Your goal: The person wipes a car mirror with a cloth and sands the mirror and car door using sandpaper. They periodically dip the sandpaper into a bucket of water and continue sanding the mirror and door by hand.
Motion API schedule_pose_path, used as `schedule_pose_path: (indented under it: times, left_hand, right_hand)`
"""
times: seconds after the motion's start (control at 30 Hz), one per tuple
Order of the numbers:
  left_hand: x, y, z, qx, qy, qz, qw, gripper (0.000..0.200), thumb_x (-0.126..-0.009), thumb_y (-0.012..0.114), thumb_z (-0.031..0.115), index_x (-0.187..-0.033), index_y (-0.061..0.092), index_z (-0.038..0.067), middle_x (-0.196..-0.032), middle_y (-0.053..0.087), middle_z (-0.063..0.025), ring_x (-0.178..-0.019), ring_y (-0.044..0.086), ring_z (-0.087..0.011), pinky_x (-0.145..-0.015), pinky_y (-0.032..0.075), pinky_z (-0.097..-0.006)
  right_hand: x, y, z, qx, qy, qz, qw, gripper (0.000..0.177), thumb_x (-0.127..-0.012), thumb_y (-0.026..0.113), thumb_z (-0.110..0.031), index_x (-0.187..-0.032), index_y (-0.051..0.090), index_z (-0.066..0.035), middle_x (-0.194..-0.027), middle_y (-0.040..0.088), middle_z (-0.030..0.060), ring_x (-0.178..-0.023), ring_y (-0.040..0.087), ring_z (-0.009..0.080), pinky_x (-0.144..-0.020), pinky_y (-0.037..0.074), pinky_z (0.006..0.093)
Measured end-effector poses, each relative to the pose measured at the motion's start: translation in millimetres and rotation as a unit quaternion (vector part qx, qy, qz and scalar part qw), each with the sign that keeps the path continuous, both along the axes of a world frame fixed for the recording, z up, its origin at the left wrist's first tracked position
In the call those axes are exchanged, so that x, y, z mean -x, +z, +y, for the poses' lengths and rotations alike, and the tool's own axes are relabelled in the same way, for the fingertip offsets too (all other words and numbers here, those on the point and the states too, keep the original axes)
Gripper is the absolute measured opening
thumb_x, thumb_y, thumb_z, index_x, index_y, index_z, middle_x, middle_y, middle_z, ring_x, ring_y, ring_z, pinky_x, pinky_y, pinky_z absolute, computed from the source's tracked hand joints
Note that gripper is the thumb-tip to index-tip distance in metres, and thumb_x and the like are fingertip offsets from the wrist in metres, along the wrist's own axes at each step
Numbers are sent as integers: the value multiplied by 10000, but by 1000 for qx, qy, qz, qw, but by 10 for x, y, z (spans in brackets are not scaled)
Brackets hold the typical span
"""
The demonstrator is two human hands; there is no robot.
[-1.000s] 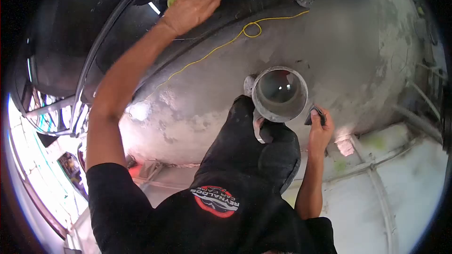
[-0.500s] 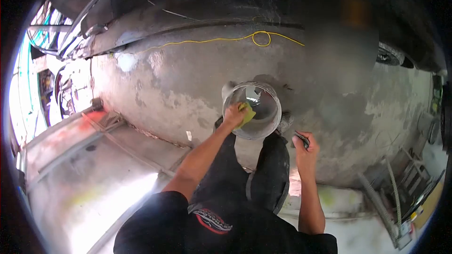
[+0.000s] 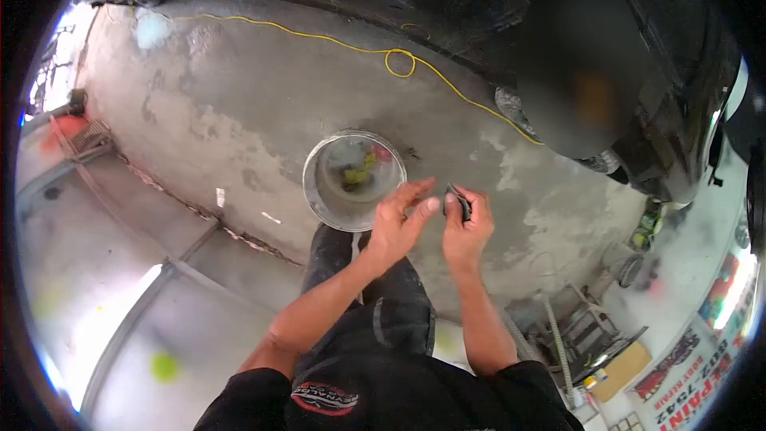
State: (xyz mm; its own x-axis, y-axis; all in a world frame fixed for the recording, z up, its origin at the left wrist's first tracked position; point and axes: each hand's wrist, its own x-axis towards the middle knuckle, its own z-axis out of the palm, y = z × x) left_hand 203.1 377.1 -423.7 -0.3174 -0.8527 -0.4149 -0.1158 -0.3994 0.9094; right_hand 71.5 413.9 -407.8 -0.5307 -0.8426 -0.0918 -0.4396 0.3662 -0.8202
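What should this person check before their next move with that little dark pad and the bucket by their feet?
1. Grip on the small dark flat pad: ok, pinched in the right hand.
2. Left hand free: ok, open and empty, its fingertips beside the pad.
3. Yellow-green cloth put away: ok, it lies inside the round clear plastic bucket.
4. Bucket upright: ok, it stands on the grey concrete floor just ahead of the legs.
5. Thin yellow cord clear of the feet: ok, it runs beyond the bucket.
6. Pad's working face clean: cannot tell, too small to see.
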Motion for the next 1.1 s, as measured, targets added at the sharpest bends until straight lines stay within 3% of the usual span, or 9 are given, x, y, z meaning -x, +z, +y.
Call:
schedule_pose_path:
  times: [0.27, 0.33, 0.47, 0.53, 0.67, 0.77, 0.83, 0.93, 1.1]
  left_hand:
    - [-290, 426, -162, -101, 134, 134, 977, 591, -954, 720, 295, -1361, 528, -87, -1121, 667, -166, -1027, 641, -209, -920, 515, -340]
    - [-396, 430, -308, -193, 158, 180, 952, 408, -930, 742, 197, -1213, 611, -65, -1049, 678, -117, -952, 634, -157, -855, 515, -319]
    - [-446, 366, -498, -109, 125, 89, 982, 266, -924, 735, 158, -1068, 665, -55, -951, 668, -106, -840, 617, -144, -760, 501, -313]
    - [-396, 402, -696, -14, 149, 36, 988, 238, -931, 741, 133, -1050, 663, -58, -817, 633, -38, -745, 565, -94, -664, 471, -273]
    - [-119, 628, -1331, 75, 235, 10, 969, 242, -911, 774, 122, -1031, 675, -64, -761, 664, -5, -678, 552, -53, -595, 470, -256]
    - [331, 757, -1784, 172, 299, 9, 939, 220, -879, 791, 112, -1024, 698, -25, -819, 725, -67, -687, 606, -82, -612, 496, -276]
    - [701, 766, -2042, 218, 354, 45, 908, 206, -853, 795, 90, -1020, 712, 3, -825, 731, -101, -668, 646, -127, -621, 514, -292]
    - [1175, 712, -2426, 374, 444, -29, 814, 219, -790, 790, 37, -1000, 727, 46, -830, 704, -114, -704, 681, -233, -651, 538, -330]
    - [1701, 707, -2726, 416, 470, -52, 777, 356, -645, 772, -33, -986, 731, 65, -913, 681, -98, -856, 654, -295, -726, 537, -387]
  right_hand:
    - [-506, 367, -131, -33, 260, 84, 961, 545, -853, 740, -122, -1379, 605, -80, -1407, 538, 172, -1194, 599, 373, -942, 536, 428]
    - [-459, 634, -173, -87, 332, 73, 936, 492, -859, 739, -123, -1338, 637, -80, -1406, 547, 172, -1207, 596, 373, -973, 523, 427]
    - [106, 1519, -542, -93, 334, 185, 920, 310, -876, 730, -116, -1184, 721, -80, -1301, 639, 163, -1214, 607, 357, -1050, 479, 455]
    - [509, 2039, -1011, 36, 295, 301, 906, 305, -894, 710, -63, -1197, 711, -29, -1250, 679, 155, -1200, 619, 325, -1017, 486, 453]
    - [980, 2718, -2135, 160, 240, 462, 839, 262, -985, 615, -32, -1233, 677, 25, -1261, 664, 154, -1152, 619, 259, -988, 507, 379]
    - [1515, 2913, -3204, 255, 428, 569, 655, 413, -1054, 589, -299, -1337, 582, 2, -1217, 579, 154, -1037, 602, 251, -901, 529, 351]
    - [1564, 2892, -3614, 290, 469, 537, 638, 406, -1054, 593, -294, -1323, 583, 10, -1195, 578, 148, -1027, 600, 219, -876, 519, 300]
    - [1675, 2756, -3850, 305, 490, 401, 711, 399, -1061, 581, -292, -1315, 582, 15, -1189, 577, 127, -1019, 597, 191, -863, 511, 269]
    - [1481, 2587, -3794, 302, 411, 292, 809, 405, -1074, 546, -315, -1321, 581, 3, -1212, 584, 67, -1020, 587, 159, -873, 515, 274]
